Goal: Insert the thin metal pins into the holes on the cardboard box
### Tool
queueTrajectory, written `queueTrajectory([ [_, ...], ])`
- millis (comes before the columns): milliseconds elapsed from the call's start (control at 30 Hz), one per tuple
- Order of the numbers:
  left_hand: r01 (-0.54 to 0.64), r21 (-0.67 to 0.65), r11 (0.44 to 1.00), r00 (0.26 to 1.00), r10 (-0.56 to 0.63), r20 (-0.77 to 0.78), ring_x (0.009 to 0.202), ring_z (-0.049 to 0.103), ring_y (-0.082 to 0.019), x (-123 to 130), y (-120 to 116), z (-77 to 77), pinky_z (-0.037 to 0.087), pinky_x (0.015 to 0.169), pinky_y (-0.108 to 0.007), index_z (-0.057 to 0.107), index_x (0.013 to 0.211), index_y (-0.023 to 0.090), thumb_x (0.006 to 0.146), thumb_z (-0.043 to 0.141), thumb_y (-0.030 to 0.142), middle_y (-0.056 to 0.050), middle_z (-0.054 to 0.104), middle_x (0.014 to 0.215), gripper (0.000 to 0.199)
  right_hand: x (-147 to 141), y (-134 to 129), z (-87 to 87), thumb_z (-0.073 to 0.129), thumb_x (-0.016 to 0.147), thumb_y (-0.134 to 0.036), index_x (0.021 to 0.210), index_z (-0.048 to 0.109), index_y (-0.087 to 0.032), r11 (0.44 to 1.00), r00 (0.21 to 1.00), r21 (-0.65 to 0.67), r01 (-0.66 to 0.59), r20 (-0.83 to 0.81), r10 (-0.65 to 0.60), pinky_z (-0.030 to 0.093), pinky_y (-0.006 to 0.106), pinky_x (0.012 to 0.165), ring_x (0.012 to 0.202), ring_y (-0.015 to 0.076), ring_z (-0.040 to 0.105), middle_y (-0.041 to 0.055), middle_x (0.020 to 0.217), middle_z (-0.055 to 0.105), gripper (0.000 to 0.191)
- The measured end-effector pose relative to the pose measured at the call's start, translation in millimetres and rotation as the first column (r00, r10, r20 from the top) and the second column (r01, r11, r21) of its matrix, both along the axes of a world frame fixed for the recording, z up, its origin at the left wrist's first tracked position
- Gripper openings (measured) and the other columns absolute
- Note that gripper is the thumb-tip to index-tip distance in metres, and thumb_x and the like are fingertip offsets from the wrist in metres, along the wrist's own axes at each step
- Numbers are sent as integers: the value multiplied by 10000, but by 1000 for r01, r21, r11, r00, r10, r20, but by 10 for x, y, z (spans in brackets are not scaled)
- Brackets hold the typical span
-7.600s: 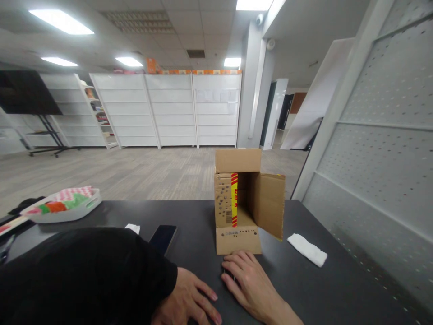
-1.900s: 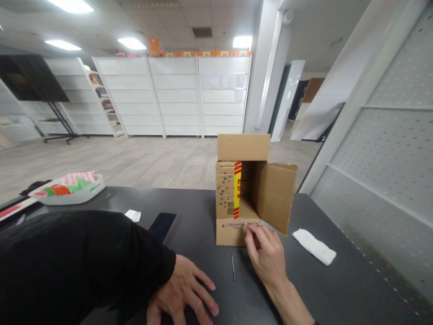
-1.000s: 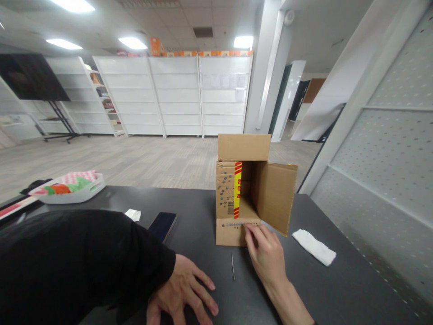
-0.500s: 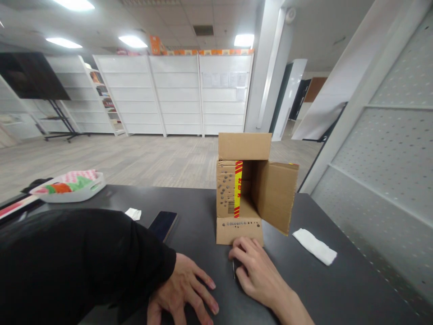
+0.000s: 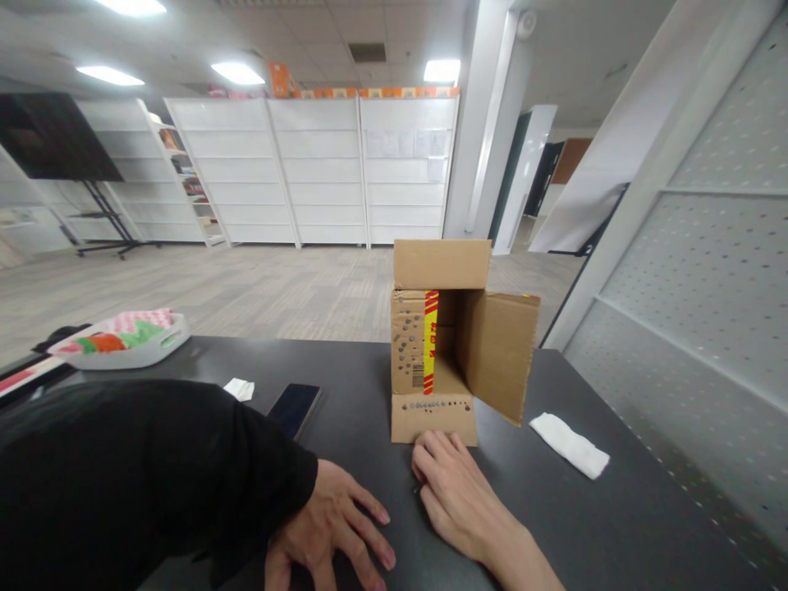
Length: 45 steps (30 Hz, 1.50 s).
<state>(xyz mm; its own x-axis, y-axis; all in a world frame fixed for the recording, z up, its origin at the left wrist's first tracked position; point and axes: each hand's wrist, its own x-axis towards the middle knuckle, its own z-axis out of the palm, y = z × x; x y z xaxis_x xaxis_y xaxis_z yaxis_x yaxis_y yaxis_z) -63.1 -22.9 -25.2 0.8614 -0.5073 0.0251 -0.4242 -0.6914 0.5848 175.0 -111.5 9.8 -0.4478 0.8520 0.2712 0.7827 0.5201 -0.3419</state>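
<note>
My left hand [image 5: 336, 525] lies palm down on the dark table, its fingers spread and holding nothing. A black sleeve covers that arm. My right hand [image 5: 452, 488] is curled closed at the lower front flap of an open cardboard box [image 5: 407, 349]. Its knuckles overlap the flap's near edge. A tiny dark tip shows beside the curled fingers; what they hold is hidden. Dark round marks or holes dot the box's front panel and lower flap. Yellow and red tape [image 5: 431, 345] runs down the front panel. The right flap [image 5: 501, 353] swings outward and the top flap [image 5: 442, 264] stands up.
A phone [image 5: 296, 408] lies left of the box, beside a small white paper [image 5: 240, 389]. A folded white cloth or tissue [image 5: 570, 443] lies to the right. At the far left is a white basket [image 5: 157, 349] with colourful contents. A perforated panel [image 5: 707, 271] borders the right side.
My right hand has rolled over and shifted slightly left. A thin metallic piece seen under its fingers is now almost hidden. My left hand stays on the table.
</note>
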Motion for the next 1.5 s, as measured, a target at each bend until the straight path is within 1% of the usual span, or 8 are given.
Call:
queueTrajectory([
  [200, 32, 38, 999, 987, -37, 157, 1299, 550, -228, 18, -17, 90, 312, 1173, -323, 738, 761, 380, 547, 623, 736, 24, 684, 1241, 431, 66, 83, -65, 450, 870, -83, 857, 478, -207, 974, 976, 163, 158, -175, -130, 353, 340, 772, 865, 202, 474, 33, 920, 547, 128],
  [367, 15, 37, 999, 998, -18, 63, 1306, 541, -228, 22, -26, 101, 264, 1193, -308, 741, 775, 395, 507, 649, 748, 34, 681, 1253, 453, 171, 184, -119, 538, 914, -175, 901, 546, -215, 859, 881, 331, 390, -406, -244, 369, 352, 800, 889, 210, 507, 36, 931, 575, 43],
  [533, 2, 23, 1000, 998, -3, 65, 1295, 550, -215, 17, -21, 106, 299, 1173, -293, 739, 759, 423, 537, 639, 714, 69, 673, 1257, 379, 230, 255, -176, 530, 938, -218, 914, 550, -212, 837, 789, 284, 468, -560, -252, 427, 311, 741, 820, 184, 546, 24, 861, 588, 31],
  [767, -18, -1, 1000, 1000, 18, 25, 1280, 563, -207, 27, -29, 143, 353, 1141, -282, 734, 742, 434, 533, 624, 701, 88, 673, 1250, 356, 261, 311, -202, 534, 938, -267, 989, 544, -206, 782, 713, 242, 574, -618, -332, 462, 278, 678, 729, 158, 578, 12, 830, 615, 81],
  [967, 20, 79, 997, 993, -29, 112, 1318, 530, -222, 17, -32, 188, 290, 1184, -313, 745, 782, 415, 573, 608, 703, 55, 660, 1283, 382, 275, 337, -213, 512, 955, -257, 1003, 547, -209, 782, 736, 276, 559, -599, -315, 489, 282, 717, 770, 162, 617, 23, 867, 644, 77],
  [1133, 25, 103, 994, 980, -45, 196, 1318, 532, -222, 7, -34, 154, 328, 1169, -319, 740, 764, 401, 594, 587, 702, 45, 666, 1273, 378, 283, 347, -233, 515, 966, -243, 1006, 558, -209, 790, 756, 297, 537, -584, -295, 494, 284, 738, 791, 163, 631, 25, 881, 652, 69],
  [1367, 45, 95, 994, 986, -59, 155, 1359, 488, -217, 14, -19, 139, 207, 1223, -324, 742, 811, 395, 604, 602, 716, 28, 645, 1323, 407, 285, 338, -211, 506, 968, -205, 987, 570, -211, 821, 803, 313, 477, -536, -262, 483, 316, 795, 865, 178, 608, 36, 919, 640, 67],
  [1500, 32, 75, 997, 994, -40, 105, 1362, 485, -209, 14, -16, 145, 202, 1221, -299, 743, 808, 413, 579, 621, 715, 50, 635, 1335, 399, 289, 340, -207, 507, 951, -203, 964, 601, -207, 832, 834, 296, 469, -458, -308, 474, 368, 836, 910, 209, 588, 55, 946, 630, 95],
])
